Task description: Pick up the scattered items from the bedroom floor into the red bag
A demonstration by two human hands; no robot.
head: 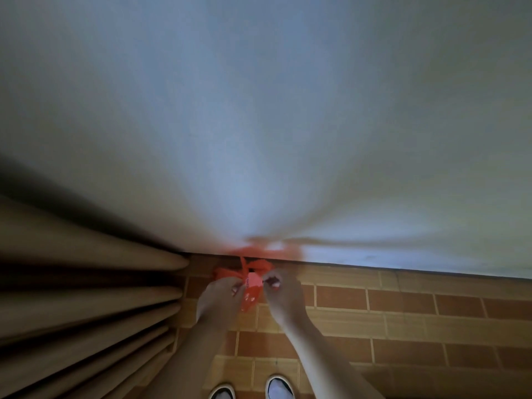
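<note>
At six o'clock, low by the wall, the left hand (223, 293) and right hand (280, 290) each pinch the red bag (250, 293), apparently tying its handles; no scattered items show on the floor (403, 312), suggesting collection is finished.

A room in a home is showing here — a plain pale wall (288, 110) is meeting a floor (403, 321) patterned like orange-brown brick, and long beige curtains (86, 298) are hanging in heavy folds down to that floor at the left — domestic furnishing, dimly lit.
</note>
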